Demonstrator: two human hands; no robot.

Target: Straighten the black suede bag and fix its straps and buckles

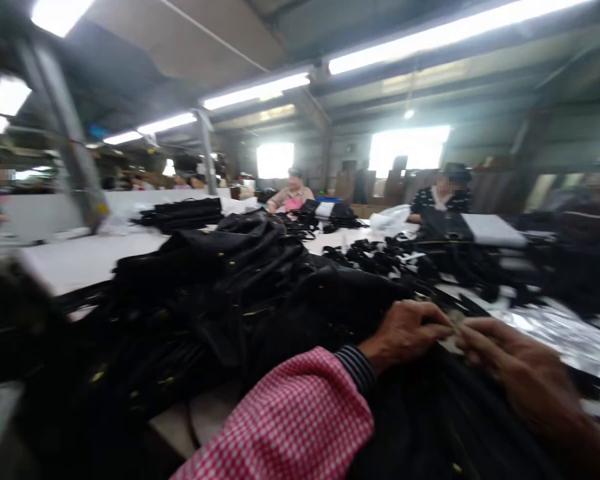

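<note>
My left hand (pixel 405 330), in a pink checked sleeve over a striped cuff, pinches a small pale piece (pixel 454 325) at the edge of a black garment (pixel 430 413) lying in front of me. Facing it from the right, my right hand (pixel 510 363) grips the same spot, its fingertips touching those of the left. The view is blurred, so what the small piece is stays unclear. A big heap of black garments (pixel 220 293) with small brass studs lies just left of my hands.
A long white table (pixel 75 260) carries more black piles (pixel 185 213) and straps (pixel 380 257). Shiny plastic bags (pixel 570 333) lie at the right. Several people sit at the far side (pixel 293 193) (pixel 445 190) and at both edges. A steel post (pixel 67 133) stands at the left.
</note>
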